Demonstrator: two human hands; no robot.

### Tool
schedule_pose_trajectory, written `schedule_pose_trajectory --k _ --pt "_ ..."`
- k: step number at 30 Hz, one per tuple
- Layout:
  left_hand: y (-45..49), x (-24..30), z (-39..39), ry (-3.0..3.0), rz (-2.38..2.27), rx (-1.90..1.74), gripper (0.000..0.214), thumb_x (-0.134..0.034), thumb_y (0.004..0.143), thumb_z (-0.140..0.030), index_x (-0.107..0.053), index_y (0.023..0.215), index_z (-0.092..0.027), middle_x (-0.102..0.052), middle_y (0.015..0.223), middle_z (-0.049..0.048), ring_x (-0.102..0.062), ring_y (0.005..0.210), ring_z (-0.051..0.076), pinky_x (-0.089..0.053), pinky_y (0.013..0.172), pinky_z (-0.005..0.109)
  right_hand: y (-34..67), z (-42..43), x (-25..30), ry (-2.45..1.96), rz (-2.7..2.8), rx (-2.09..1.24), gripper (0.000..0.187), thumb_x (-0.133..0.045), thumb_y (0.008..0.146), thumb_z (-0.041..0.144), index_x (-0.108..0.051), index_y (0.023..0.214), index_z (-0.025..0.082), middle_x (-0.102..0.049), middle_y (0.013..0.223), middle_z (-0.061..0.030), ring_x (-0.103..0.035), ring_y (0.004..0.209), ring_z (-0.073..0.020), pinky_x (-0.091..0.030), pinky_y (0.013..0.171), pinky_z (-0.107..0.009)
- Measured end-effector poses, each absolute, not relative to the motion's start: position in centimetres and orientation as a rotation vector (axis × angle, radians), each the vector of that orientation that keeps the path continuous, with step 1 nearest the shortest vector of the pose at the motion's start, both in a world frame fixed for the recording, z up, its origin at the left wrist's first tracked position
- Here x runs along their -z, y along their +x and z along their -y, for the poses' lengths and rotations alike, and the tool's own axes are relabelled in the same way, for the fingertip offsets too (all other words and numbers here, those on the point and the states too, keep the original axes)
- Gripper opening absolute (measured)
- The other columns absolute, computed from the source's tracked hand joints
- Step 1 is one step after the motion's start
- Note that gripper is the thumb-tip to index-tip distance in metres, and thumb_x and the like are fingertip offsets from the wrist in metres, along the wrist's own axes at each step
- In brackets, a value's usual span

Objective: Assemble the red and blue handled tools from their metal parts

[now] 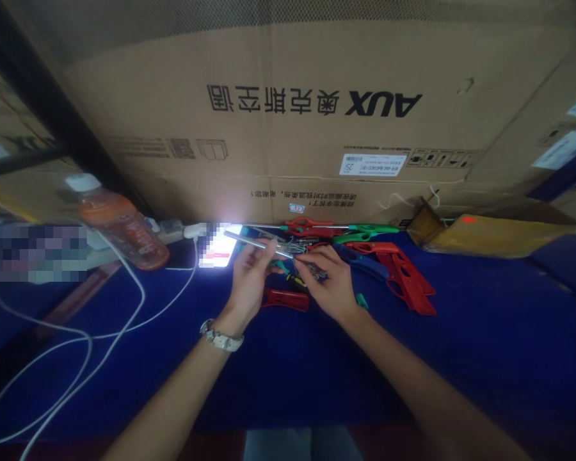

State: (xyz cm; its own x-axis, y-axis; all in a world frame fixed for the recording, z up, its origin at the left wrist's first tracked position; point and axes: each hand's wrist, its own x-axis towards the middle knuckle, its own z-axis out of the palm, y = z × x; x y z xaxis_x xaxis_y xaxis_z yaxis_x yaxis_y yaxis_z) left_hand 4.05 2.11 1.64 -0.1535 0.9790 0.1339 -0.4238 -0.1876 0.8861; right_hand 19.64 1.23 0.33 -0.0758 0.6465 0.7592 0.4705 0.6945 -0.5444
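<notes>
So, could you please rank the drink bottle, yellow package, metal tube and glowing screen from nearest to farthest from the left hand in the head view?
1. Metal tube: held in the left hand.
2. Glowing screen: just left of the hand.
3. Drink bottle: farther left.
4. Yellow package: far right, beyond the right hand.

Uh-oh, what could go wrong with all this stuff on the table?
The thin metal tube in the left hand might slip and drop among the loose parts near the right hand. The white cable loops beside the left arm, so a sleeve-free wrist with a watch could snag it. The bottle is near a white plug; a spill might wet it.
</notes>
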Motion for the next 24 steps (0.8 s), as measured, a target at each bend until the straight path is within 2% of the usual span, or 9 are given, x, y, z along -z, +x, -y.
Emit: schedule_pose_trajectory --k 3,6,12,19,24 --pt "4.3 -1.6 -2.0 0.916 -0.847 -1.587 0.037 -0.087 0.069 -0.040 -0.065 0.087 -0.017 -0.067 0.074 -0.0010 -0.065 0.065 0.012 -0.054 0.053 0.020 19.6 -1.2 0.0 -0.919 1.700 -0.226 0.014 -0.070 0.089 0.026 -0.074 0.102 0.024 -0.067 0.086 -0.0030 -0.063 0.083 -0.0181 -0.054 0.069 -0.031" --pt "4.5 -1.5 -2.0 0.923 -0.819 -1.559 0.038 -0.088 0.068 -0.041 -0.065 0.086 -0.016 -0.068 0.076 0.0001 -0.065 0.065 0.012 -0.053 0.051 0.020 19.6 -1.3 0.3 -0.932 1.653 -0.233 0.007 -0.071 0.088 0.026 -0.075 0.093 0.024 -0.064 0.083 -0.0029 -0.061 0.080 -0.0175 -0.053 0.065 -0.031" --pt "4.3 -1.4 -2.1 0.957 -0.790 -1.566 0.038 -0.088 0.068 -0.041 -0.065 0.086 -0.016 -0.069 0.075 0.0005 -0.065 0.065 0.013 -0.053 0.047 0.019 20.0 -1.5 -0.2 -0.842 1.710 -0.145 0.009 -0.070 0.090 0.028 -0.076 0.095 0.026 -0.066 0.082 -0.0020 -0.061 0.079 -0.0171 -0.053 0.073 -0.035" --pt "4.1 -1.4 -2.0 1.009 -0.776 -1.498 0.036 -0.087 0.070 -0.039 -0.065 0.088 -0.017 -0.070 0.077 0.0012 -0.062 0.063 0.012 -0.051 0.044 0.019 20.7 -1.6 -1.0 -0.760 1.746 -0.060 0.009 -0.071 0.088 0.022 -0.079 0.093 0.024 -0.067 0.077 -0.0032 -0.059 0.073 -0.0175 -0.050 0.067 -0.035" --pt "4.1 -1.4 -1.8 1.007 -0.772 -1.451 0.036 -0.086 0.070 -0.038 -0.063 0.088 -0.016 -0.072 0.080 0.0026 -0.061 0.062 0.011 -0.051 0.045 0.019 21.3 -1.7 -1.3 -0.768 1.811 -0.114 0.009 -0.070 0.089 0.026 -0.079 0.088 0.028 -0.068 0.076 -0.0024 -0.058 0.070 -0.0175 -0.051 0.065 -0.036"
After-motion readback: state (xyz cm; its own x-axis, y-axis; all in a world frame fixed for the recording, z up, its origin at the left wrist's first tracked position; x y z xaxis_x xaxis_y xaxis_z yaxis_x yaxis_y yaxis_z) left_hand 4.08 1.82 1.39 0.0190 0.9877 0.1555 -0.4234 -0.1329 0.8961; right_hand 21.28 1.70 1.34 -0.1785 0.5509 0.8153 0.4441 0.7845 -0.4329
